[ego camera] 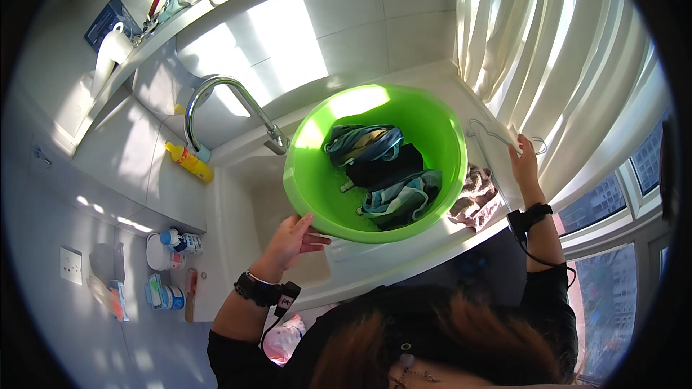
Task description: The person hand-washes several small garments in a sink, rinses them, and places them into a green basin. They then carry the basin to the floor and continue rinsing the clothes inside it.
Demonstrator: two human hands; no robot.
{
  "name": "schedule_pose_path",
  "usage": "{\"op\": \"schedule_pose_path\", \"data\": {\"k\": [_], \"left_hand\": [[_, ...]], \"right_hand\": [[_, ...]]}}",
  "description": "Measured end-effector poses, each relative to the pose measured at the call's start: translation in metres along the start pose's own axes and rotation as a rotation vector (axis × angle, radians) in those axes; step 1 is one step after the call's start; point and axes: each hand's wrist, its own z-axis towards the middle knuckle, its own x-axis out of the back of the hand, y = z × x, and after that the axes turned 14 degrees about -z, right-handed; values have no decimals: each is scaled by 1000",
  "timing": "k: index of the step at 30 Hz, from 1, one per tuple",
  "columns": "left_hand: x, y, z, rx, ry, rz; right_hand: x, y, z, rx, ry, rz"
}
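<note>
A large green plastic basin rests over the white sink. Inside it lie a bundled dark blue-green garment, a black cloth and another garment in teal, white and dark tones. My left hand has its thumb against the basin's near-left rim and its fingers under it. To the basin's right, my right hand grips a thin wire clothes hanger around its neck. The hook shows past the fingers, and a long bar runs down towards my wrist. Part of the hanger is hidden behind the hand.
The chrome faucet arches left of the basin. A yellow bottle stands behind the white sink. Crumpled brown patterned cloth lies on the right ledge. White curtains hang close to my right hand. Several containers and a brush sit at left.
</note>
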Motion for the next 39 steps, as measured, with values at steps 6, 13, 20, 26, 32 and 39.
{"op": "schedule_pose_path", "data": {"k": [6, 13, 20, 26, 32, 39], "left_hand": [[118, 136, 26, -1358, 793, 1056], [113, 219, 51, -730, 508, 763], [88, 209, 93, -648, -202, 706], [165, 169, 189, -559, -4, 1166], [178, 147, 202, -536, -242, 1174], [104, 171, 98, -982, -55, 641]], "right_hand": [[-8, -171, -25, -301, -667, 876], [-24, -237, -64, -445, -504, 617], [-31, -251, -67, -363, -538, 505], [-26, -235, -55, -266, -620, 501], [-14, -229, -34, -348, -813, 621], [-15, -215, -19, -60, -862, 392]]}}
